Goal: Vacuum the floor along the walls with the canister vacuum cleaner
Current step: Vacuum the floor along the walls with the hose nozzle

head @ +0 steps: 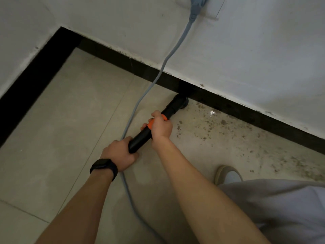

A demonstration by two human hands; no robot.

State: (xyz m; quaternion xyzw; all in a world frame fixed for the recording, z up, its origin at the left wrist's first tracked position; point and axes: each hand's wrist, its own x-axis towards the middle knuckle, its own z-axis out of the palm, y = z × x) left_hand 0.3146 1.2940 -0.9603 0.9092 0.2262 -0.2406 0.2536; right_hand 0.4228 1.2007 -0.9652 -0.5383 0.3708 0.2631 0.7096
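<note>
The left grip (pixel 119 154), a bare hand with a black watch (pixel 103 164) on its wrist, was curled tightly round the near end of the black vacuum tube (pixel 140 138), fingers wrapped underneath and thumb over the top. The right grip (pixel 161 126) was clenched round the same tube farther along, at the orange collar (pixel 150 124), knuckles up, with the orange showing on both sides of the fingers. Neither hand had any slack in it.

The tube lay at a low slant, its long axis running from near-left to far-right. Its round black nozzle (pixel 180 102) pointed away and to the right, set down on the floor (pixel 70 120) just at the foot of the black baseboard (pixel 123 59) under the white wall (pixel 246 50); whether it touched the baseboard could not be told.

To the right of the nozzle, dark specks of dirt (pixel 228 127) were scattered over the tiles along the baseboard. A grey cable (pixel 154 81) dropped from a plug (pixel 197 4) high on the wall, crossed the baseboard, ran along the floor left of the tube and passed behind the left grip toward the near edge. At the near right were a light shoe (pixel 226 175) and a grey trouser leg (pixel 281 208).
</note>
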